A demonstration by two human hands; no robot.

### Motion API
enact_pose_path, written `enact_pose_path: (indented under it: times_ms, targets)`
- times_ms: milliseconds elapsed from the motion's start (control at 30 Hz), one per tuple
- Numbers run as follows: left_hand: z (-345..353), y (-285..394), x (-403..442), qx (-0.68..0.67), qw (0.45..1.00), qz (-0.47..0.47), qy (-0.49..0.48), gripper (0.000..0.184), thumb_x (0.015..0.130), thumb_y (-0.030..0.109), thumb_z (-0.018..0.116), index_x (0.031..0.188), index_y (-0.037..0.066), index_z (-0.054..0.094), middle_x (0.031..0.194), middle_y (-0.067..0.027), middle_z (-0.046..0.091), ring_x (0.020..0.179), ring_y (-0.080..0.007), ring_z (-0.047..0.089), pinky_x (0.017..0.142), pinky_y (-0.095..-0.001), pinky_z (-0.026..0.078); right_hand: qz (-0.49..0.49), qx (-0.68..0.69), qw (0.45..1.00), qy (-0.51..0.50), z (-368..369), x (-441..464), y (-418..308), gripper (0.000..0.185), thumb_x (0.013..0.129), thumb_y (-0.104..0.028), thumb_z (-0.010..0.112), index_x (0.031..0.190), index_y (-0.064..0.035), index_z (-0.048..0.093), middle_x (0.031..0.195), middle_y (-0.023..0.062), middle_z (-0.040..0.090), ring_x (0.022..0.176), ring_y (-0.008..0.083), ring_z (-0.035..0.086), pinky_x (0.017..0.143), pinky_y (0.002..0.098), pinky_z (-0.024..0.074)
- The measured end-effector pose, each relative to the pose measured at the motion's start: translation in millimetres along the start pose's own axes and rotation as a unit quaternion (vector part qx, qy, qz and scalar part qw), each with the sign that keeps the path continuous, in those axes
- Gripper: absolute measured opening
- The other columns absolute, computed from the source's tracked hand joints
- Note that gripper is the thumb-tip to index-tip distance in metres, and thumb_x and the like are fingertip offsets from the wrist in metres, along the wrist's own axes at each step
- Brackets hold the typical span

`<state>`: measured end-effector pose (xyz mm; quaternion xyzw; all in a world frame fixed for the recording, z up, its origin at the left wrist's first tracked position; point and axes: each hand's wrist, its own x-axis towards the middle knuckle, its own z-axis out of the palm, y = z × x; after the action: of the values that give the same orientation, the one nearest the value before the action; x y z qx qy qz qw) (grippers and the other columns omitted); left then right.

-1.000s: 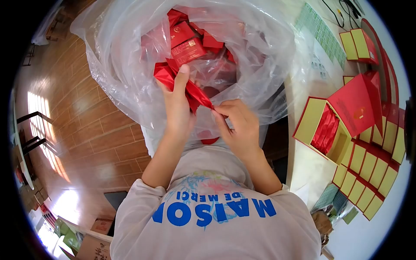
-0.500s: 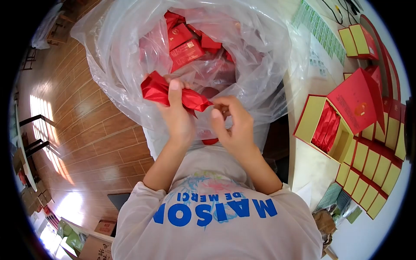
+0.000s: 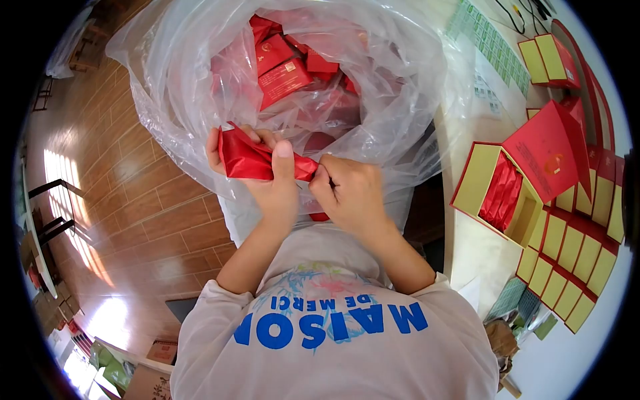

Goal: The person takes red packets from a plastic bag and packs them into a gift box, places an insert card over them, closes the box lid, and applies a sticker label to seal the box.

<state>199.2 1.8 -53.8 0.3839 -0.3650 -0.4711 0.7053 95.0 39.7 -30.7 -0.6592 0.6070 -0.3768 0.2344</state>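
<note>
A shiny red foil packet (image 3: 245,156) lies across my left hand (image 3: 275,190), whose thumb presses on it from above. My right hand (image 3: 353,193) pinches the packet's right end between thumb and curled fingers. Both hands are over the near edge of a large clear plastic bag (image 3: 180,100). Inside the bag are several red boxes and packets, among them a red printed box (image 3: 285,80).
On the table (image 3: 460,233) to the right stands an open red box (image 3: 467,180) holding red foil packets (image 3: 501,193). Several red-and-yellow boxes (image 3: 567,257) are lined up beyond it. Green-printed sheets (image 3: 490,50) lie at the back, near black cables (image 3: 527,17).
My right hand has closed on the packet's right end. The packet has turned in my left hand and sits slightly lower, showing a broader flat side.
</note>
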Motion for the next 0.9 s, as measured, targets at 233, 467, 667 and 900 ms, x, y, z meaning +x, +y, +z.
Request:
enact_pose_path:
  times_ms: [233,467,667,900]
  targets:
    - [0,1,7,0.018,1.000,-0.025,0.001,0.078,0.084,0.002,0.066,0.140,0.011,0.013,0.109,-0.0073,0.043,0.093,-0.0140,0.048,0.084,-0.0305,0.044,0.124,0.122,0.985,0.006,1,-15,2,0.010,0.080,-0.011,0.065,0.079,-0.0039,0.058,0.067,0.0120,0.057,0.058,0.0295,0.056,0.052,0.0398,0.0439]
    - [4,10,17,0.076,0.980,-0.183,0.029,0.035,0.092,0.013,0.061,0.120,0.012,0.040,0.098,-0.0006,0.050,0.081,-0.0090,0.049,0.075,-0.0293,0.046,-0.157,0.010,0.986,0.055,-11,-7,9,0.026,0.070,-0.005,0.072,0.094,-0.0049,0.062,0.088,0.0094,0.058,0.075,0.0260,0.058,0.061,0.0361,0.0480]
    - [4,15,17,0.046,0.977,-0.209,-0.002,0.028,0.092,0.019,0.062,0.112,0.011,0.045,0.090,0.0005,0.051,0.078,-0.0091,0.050,0.069,-0.0284,0.046,-0.237,-0.029,0.970,0.044,-10,-8,12,0.028,0.067,-0.007,0.066,0.095,-0.0038,0.062,0.087,0.0081,0.058,0.075,0.0258,0.058,0.065,0.0343,0.0474]
    - [6,14,16,-0.013,0.913,-0.404,-0.061,0.024,0.092,0.026,0.062,0.105,0.009,0.050,0.086,0.0007,0.050,0.077,-0.0091,0.050,0.063,-0.0265,0.045,-0.250,0.013,0.968,0.012,-12,-10,18,0.020,0.075,-0.012,0.065,0.093,-0.0050,0.060,0.081,0.0086,0.058,0.073,0.0237,0.058,0.064,0.0346,0.0463]
